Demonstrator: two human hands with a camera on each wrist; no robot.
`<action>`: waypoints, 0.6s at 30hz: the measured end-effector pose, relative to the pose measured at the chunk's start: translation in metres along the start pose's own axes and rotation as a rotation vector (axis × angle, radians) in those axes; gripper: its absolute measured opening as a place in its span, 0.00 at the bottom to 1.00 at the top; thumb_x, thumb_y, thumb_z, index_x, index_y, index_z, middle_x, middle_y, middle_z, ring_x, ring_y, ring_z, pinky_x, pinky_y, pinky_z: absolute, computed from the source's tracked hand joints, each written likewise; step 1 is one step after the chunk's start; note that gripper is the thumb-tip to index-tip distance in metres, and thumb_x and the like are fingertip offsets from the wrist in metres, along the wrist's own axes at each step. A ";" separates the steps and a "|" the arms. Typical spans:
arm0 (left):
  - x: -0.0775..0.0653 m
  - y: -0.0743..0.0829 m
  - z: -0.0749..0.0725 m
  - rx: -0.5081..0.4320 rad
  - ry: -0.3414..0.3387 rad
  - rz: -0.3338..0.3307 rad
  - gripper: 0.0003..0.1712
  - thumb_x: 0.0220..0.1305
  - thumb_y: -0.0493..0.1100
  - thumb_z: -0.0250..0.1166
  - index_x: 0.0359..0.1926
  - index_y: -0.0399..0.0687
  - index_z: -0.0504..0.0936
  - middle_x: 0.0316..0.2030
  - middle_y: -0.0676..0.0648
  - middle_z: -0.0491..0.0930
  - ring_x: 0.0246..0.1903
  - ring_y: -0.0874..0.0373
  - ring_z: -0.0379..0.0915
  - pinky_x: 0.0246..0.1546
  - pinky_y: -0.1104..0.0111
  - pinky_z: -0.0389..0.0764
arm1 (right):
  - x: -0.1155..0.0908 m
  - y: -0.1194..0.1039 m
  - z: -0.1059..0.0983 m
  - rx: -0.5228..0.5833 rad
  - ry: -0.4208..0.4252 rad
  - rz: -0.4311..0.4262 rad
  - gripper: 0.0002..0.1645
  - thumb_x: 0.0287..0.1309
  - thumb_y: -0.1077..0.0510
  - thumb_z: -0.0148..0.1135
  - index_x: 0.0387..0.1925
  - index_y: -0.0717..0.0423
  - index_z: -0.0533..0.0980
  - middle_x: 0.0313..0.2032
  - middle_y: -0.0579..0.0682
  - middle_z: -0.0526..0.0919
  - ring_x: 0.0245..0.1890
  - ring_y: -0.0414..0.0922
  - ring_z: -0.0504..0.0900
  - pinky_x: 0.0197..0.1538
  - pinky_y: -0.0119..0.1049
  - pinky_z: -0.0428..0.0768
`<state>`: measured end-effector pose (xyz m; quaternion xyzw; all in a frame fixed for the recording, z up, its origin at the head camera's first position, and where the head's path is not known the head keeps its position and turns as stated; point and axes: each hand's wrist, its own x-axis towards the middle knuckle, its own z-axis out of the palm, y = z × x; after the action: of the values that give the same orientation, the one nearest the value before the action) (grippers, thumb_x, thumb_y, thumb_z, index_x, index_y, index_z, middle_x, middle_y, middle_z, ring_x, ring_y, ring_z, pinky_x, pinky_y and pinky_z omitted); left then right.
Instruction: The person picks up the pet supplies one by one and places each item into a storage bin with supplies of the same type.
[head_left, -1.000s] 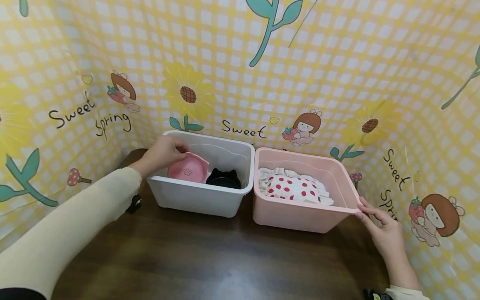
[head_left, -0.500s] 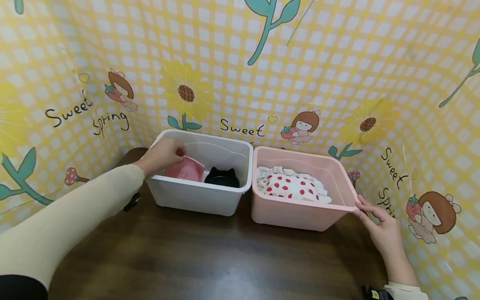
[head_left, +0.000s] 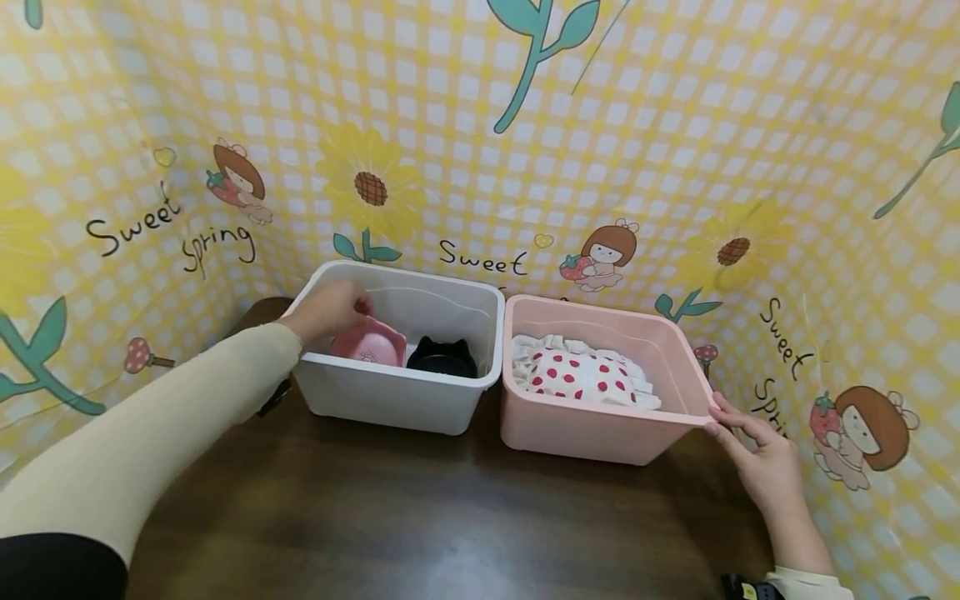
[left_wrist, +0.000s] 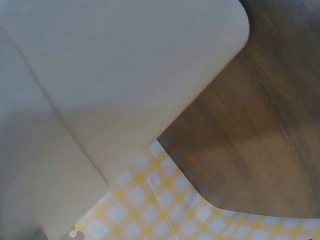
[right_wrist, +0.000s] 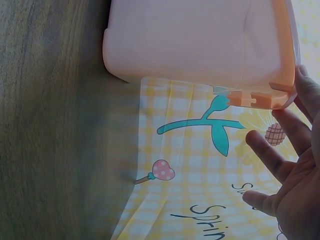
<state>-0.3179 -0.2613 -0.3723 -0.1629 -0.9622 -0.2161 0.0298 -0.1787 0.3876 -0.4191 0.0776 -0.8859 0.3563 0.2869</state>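
My left hand point(head_left: 330, 308) reaches over the left rim of a white plastic bin point(head_left: 393, 396) in the head view. Its fingers pinch the upper edge of a pink pet bowl point(head_left: 378, 343) with a paw print, tilted inside that bin. Beside it leans a black bowl with cat ears point(head_left: 442, 358). My right hand point(head_left: 765, 467) grips the right front corner of a pink bin point(head_left: 585, 433), thumb and fingers about the rim. In that bin lies a frilled white cloth item with red dots point(head_left: 585, 375). The left wrist view shows only the white bin's wall point(left_wrist: 125, 60), not the hand.
Both bins stand side by side on a dark brown wooden table point(head_left: 420, 500). A yellow checked cloth point(head_left: 465, 192) with flower prints hangs behind and along both sides, close to the bins.
My left hand has lowered the pink bowl deeper into the white bin and slightly left. The right hand keeps its grip on the pink bin's corner.
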 end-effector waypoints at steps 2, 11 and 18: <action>0.003 -0.002 0.000 -0.033 0.031 -0.009 0.05 0.64 0.37 0.68 0.37 0.41 0.89 0.35 0.45 0.88 0.40 0.49 0.82 0.47 0.51 0.81 | 0.000 0.000 -0.001 0.003 0.010 -0.008 0.15 0.58 0.60 0.75 0.48 0.53 0.88 0.55 0.49 0.86 0.54 0.15 0.74 0.56 0.10 0.65; -0.004 -0.005 -0.010 -0.212 0.109 -0.048 0.13 0.69 0.48 0.69 0.46 0.44 0.88 0.41 0.47 0.88 0.43 0.51 0.83 0.48 0.53 0.81 | 0.000 0.000 0.001 -0.007 -0.012 -0.012 0.15 0.58 0.58 0.75 0.48 0.51 0.88 0.56 0.48 0.85 0.54 0.14 0.73 0.55 0.09 0.65; -0.019 0.007 -0.030 -0.253 0.126 -0.039 0.22 0.69 0.56 0.68 0.52 0.46 0.87 0.46 0.45 0.87 0.49 0.48 0.81 0.49 0.51 0.80 | -0.001 0.001 0.000 -0.012 -0.010 -0.016 0.15 0.60 0.58 0.74 0.50 0.51 0.87 0.57 0.50 0.85 0.57 0.15 0.72 0.56 0.09 0.64</action>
<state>-0.2983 -0.2740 -0.3446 -0.1328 -0.9265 -0.3461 0.0652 -0.1782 0.3881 -0.4201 0.0846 -0.8888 0.3481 0.2859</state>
